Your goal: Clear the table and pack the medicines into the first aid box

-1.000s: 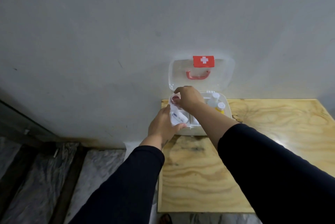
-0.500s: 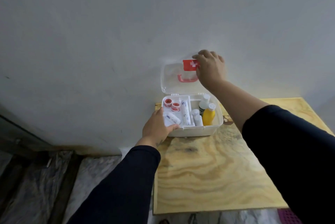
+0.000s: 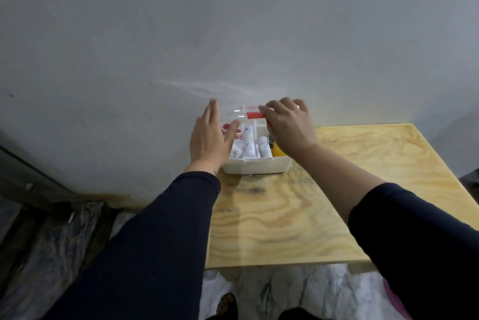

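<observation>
Grey wall behind, plywood bench (image 3: 337, 190) bare apart from the first aid box (image 3: 255, 165) pushed up at its far left corner. Its clear lid (image 3: 234, 112) was tipped most of the way down, hinge line running left-right along the wall side, right hand (image 3: 290, 126) curled over the red handle (image 3: 255, 114), so that one was closer. Left hand (image 3: 210, 138) was flat and empty at the box's left edge. Half a second earlier the lid stood upright and that hand gripped the box corner.
</observation>
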### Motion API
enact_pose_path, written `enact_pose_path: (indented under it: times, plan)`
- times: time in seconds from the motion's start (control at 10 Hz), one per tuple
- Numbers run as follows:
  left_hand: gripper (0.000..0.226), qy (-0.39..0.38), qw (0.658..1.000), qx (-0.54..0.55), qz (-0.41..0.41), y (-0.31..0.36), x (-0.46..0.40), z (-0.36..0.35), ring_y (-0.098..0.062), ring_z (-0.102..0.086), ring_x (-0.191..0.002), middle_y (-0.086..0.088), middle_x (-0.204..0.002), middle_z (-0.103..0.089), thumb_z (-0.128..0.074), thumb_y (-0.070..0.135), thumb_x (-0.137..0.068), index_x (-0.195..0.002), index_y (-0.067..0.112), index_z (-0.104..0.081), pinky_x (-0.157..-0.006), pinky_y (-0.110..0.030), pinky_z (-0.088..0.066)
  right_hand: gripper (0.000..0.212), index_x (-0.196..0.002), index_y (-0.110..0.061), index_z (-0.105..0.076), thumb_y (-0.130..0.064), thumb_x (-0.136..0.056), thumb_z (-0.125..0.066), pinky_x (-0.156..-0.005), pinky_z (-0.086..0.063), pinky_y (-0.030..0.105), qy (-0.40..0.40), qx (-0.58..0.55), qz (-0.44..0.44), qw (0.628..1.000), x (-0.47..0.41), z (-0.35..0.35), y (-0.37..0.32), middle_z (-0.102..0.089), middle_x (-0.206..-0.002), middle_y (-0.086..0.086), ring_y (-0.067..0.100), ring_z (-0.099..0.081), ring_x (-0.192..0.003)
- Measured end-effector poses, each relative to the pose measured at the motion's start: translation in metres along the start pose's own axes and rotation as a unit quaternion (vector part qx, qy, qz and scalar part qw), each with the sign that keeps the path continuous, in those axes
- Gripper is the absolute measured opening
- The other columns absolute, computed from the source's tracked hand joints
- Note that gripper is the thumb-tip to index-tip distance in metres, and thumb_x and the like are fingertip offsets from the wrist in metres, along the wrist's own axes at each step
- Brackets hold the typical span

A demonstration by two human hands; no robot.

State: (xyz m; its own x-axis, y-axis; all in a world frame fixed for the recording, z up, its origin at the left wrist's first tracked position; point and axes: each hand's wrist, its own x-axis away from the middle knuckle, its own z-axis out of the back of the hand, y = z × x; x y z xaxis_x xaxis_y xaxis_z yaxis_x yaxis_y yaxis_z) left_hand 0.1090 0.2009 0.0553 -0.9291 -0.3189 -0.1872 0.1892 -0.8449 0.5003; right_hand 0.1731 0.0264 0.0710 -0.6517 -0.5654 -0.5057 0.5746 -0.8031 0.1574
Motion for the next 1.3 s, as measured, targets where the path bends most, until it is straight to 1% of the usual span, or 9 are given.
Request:
enact_pose_path:
  times: [0.2, 0.3, 0.4, 0.5, 0.6, 0.7, 1.1, 1.2, 1.3]
  plan:
    - [0.061, -0.095, 0.992, -0.066, -0.045, 0.013, 0.014, -0.016, -0.02, -0.027, -0.144, 0.001, -0.159, -0.026, -0.031, 0.05, -0.1, -0.152, 0.018, -0.025, -0.114, -0.037, -0.029, 0.037, -0.109, -0.022, -0.067, -0.018, -0.072, -0.075, -0.081, -0.051, 0.039, -0.081, 0.004, 0.01, 0.997, 0.058, -0.015, -0.014, -0.068, -0.111, 0.002, 0.027, -0.064, -0.099]
    - [0.061, -0.108, 0.989, -0.086, -0.047, 0.007, 0.025, -0.029, -0.018, -0.024, -0.146, 0.003, -0.161, -0.021, -0.035, 0.048, -0.1, -0.152, 0.018, -0.025, -0.116, -0.035, -0.027, 0.035, -0.115, -0.024, -0.065, -0.028, -0.081, -0.07, -0.09, -0.05, 0.044, -0.128, -0.016, 0.007, 0.992, 0.075, -0.023, -0.011, -0.063, -0.125, 0.007, 0.03, -0.06, -0.112]
    - [0.068, -0.095, 0.988, -0.106, -0.062, 0.004, 0.028, -0.033, -0.016, -0.018, -0.148, 0.002, -0.162, -0.017, -0.043, 0.048, -0.098, -0.153, 0.016, -0.021, -0.118, -0.034, -0.024, 0.045, -0.126, -0.026, -0.059, -0.048, -0.093, -0.039, -0.101, -0.044, 0.045, -0.149, -0.08, -0.01, 0.986, 0.079, -0.024, -0.008, -0.056, -0.137, 0.005, 0.028, -0.051, -0.127]
    - [0.082, -0.1, 0.985, -0.123, -0.071, 0.0, 0.026, -0.038, -0.015, -0.01, -0.149, 0.001, -0.163, -0.01, -0.051, 0.052, -0.092, -0.154, 0.013, -0.014, -0.12, -0.032, -0.02, 0.059, -0.143, -0.018, -0.042, -0.049, -0.096, -0.024, -0.114, -0.035, 0.043, -0.176, -0.141, -0.073, 0.971, 0.076, -0.028, -0.006, -0.04, -0.152, 0.006, 0.025, -0.032, -0.143]
    - [0.087, -0.098, 0.982, -0.147, -0.073, -0.003, 0.023, -0.045, -0.015, -0.002, -0.15, 0.0, -0.163, -0.003, -0.053, 0.05, -0.092, -0.155, 0.012, -0.007, -0.119, -0.029, -0.014, 0.066, -0.152, -0.014, -0.018, -0.044, -0.098, -0.04, -0.123, -0.019, 0.038, -0.231, -0.133, -0.096, 0.959, 0.072, -0.038, 0.002, -0.016, -0.161, 0.007, 0.02, -0.008, -0.15]
    - [0.084, -0.085, 0.975, -0.181, -0.092, -0.004, 0.015, -0.052, -0.015, 0.0, -0.15, -0.003, -0.163, -0.001, -0.052, 0.046, -0.094, -0.154, 0.01, -0.005, -0.119, -0.027, -0.011, 0.069, -0.153, -0.016, -0.013, -0.041, -0.097, -0.046, -0.122, -0.021, 0.037, -0.238, -0.13, -0.107, 0.957, 0.065, -0.041, 0.005, -0.009, -0.162, 0.004, 0.018, -0.002, -0.151]
    - [0.079, -0.061, 0.972, -0.188, -0.128, -0.011, -0.004, -0.068, -0.016, -0.002, -0.15, -0.004, -0.163, -0.005, -0.05, 0.041, -0.096, -0.154, 0.011, -0.005, -0.119, -0.027, -0.009, 0.067, -0.151, -0.019, -0.021, -0.036, -0.095, -0.053, -0.117, -0.03, 0.038, -0.226, -0.141, -0.166, 0.949, 0.046, -0.054, 0.006, -0.015, -0.162, 0.002, 0.019, -0.007, -0.151]
    - [0.079, -0.081, 0.979, -0.143, -0.119, -0.005, -0.015, -0.058, -0.015, -0.002, -0.15, -0.001, -0.163, -0.004, -0.054, 0.038, -0.095, -0.154, 0.014, -0.007, -0.117, -0.026, -0.011, 0.072, -0.152, -0.02, -0.017, -0.038, -0.093, -0.055, -0.122, -0.022, 0.036, -0.275, -0.15, -0.155, 0.937, 0.037, -0.043, 0.009, -0.011, -0.162, 0.0, 0.016, -0.004, -0.151]
    - [0.08, -0.11, 0.982, -0.084, -0.131, -0.018, 0.002, -0.05, -0.013, 0.001, -0.15, 0.003, -0.162, 0.004, -0.053, 0.036, -0.096, -0.154, 0.015, -0.002, -0.122, -0.036, -0.014, 0.071, -0.149, -0.021, -0.028, -0.037, -0.089, -0.063, -0.121, -0.022, 0.036, -0.347, -0.196, -0.133, 0.907, 0.024, -0.011, 0.025, -0.024, -0.159, 0.003, 0.018, -0.017, -0.149]
